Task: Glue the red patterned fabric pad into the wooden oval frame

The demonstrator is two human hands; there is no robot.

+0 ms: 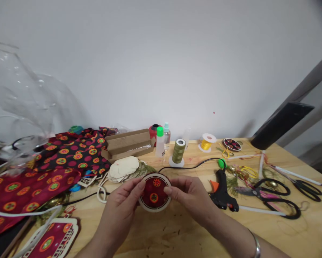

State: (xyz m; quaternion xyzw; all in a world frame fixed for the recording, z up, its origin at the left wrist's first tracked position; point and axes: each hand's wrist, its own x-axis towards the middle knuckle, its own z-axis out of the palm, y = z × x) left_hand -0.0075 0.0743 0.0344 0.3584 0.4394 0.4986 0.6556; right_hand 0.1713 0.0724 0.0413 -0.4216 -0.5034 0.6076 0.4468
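A round ornament [155, 192] with a pale rim and a dark red patterned fabric centre is held up above the wooden table. My left hand [124, 206] grips its left edge, thumb on the front near the upper left. On the opposite side, my right hand [191, 197] pinches the rim, thumb on the front face and fingers behind. Behind the ornament lies a pile of pale cut-out shapes [124, 168]. A black glue gun [222, 190] rests just right of my right hand.
Patterned fabric [77, 152] covers the left side, near a framed fabric piece [52, 238]. Toward the wall stand an open cardboard box [130, 144], a green-capped bottle [160, 141], a green thread cone [179, 152] and a yellow spool [206, 143]. Scissors [268, 195] lie right.
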